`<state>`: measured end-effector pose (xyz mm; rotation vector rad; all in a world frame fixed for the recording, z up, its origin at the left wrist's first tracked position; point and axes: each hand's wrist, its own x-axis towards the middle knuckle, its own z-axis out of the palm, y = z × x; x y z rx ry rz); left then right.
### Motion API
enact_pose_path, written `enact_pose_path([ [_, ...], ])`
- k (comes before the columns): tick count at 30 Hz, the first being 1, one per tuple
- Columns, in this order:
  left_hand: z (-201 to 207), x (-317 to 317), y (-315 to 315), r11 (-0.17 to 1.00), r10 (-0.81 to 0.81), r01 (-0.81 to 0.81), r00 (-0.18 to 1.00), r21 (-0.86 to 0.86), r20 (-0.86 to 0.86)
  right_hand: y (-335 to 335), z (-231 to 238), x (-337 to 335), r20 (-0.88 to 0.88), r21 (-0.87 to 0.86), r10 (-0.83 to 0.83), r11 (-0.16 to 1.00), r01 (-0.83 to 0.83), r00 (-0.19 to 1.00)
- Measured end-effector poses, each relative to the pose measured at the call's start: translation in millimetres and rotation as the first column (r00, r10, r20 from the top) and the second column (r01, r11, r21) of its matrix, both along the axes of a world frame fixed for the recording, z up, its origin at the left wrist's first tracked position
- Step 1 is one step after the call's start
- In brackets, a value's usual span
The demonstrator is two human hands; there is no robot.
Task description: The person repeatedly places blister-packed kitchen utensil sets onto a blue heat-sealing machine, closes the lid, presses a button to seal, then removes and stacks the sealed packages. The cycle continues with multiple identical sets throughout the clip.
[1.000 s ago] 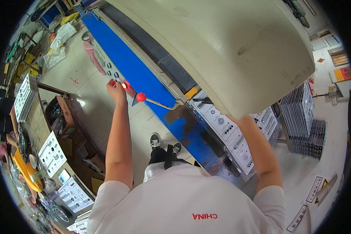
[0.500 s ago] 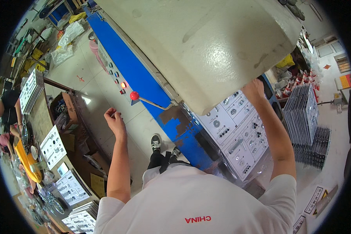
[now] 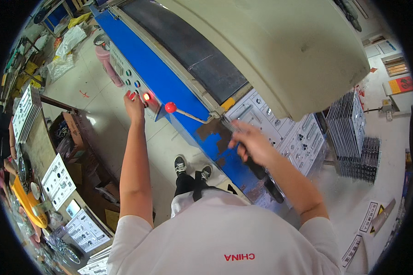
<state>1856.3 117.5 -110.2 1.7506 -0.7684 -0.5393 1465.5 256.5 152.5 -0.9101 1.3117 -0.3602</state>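
My left hand (image 3: 134, 109) reaches the control panel (image 3: 119, 62) on the left side of a blue machine (image 3: 142, 52). Its fingertips are closed around a small red button, beside a glowing red lamp (image 3: 146, 96). Over the machine's front corner hangs my right hand (image 3: 254, 144), smeared by motion, its fingers partly curled. A dark, handle-like piece (image 3: 255, 168) shows just below it; whether I hold it is unclear. A large cream hood (image 3: 303, 55) stands tilted above a dark bed (image 3: 188, 46). White printed cards (image 3: 303, 142) lie under the hood's near edge.
A lever with a red ball (image 3: 170, 107) sticks out from the machine's left edge. Stacked cards (image 3: 346, 121) stand at right. A workbench (image 3: 48, 142) with cards and a yellow tray (image 3: 27, 201) runs along the left. Another person's arm (image 3: 12, 137) shows at far left.
The hood has shifted up and right, baring the dark bed. My right hand has left its edge and come down left toward the front corner. My left hand has risen to the panel.
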Motion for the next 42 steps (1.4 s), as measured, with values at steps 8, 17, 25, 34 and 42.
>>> enact_pose_path([
  [8, -44, 7, -38, 0.995, -0.067, 0.062, 0.996, -0.084, -0.062, 48, -36, -69, -0.7, -0.591, -0.278, 0.743, -0.315, 0.657],
  [17, -19, 51, 16, 0.98, -0.189, 0.195, 0.976, 0.045, -0.111, 67, -75, -151, -0.8, -0.519, -0.574, 0.517, -0.681, 0.175],
  [25, -20, -58, 368, 0.996, 0.086, -0.083, 0.961, 0.025, -0.263, 81, -97, -17, -0.517, -0.825, 0.123, 0.193, -0.531, 0.847],
  [34, -25, 44, 828, 0.569, 0.815, -0.814, 0.577, 0.115, 0.053, 308, -187, 172, -0.288, -0.601, 0.856, 0.187, -0.777, 0.429],
  [42, -101, 216, 1098, 0.344, 0.84, -0.909, 0.41, 0.236, 0.355, 536, -297, 366, 0.008, -0.26, 0.956, 0.285, -0.923, 0.293],
])
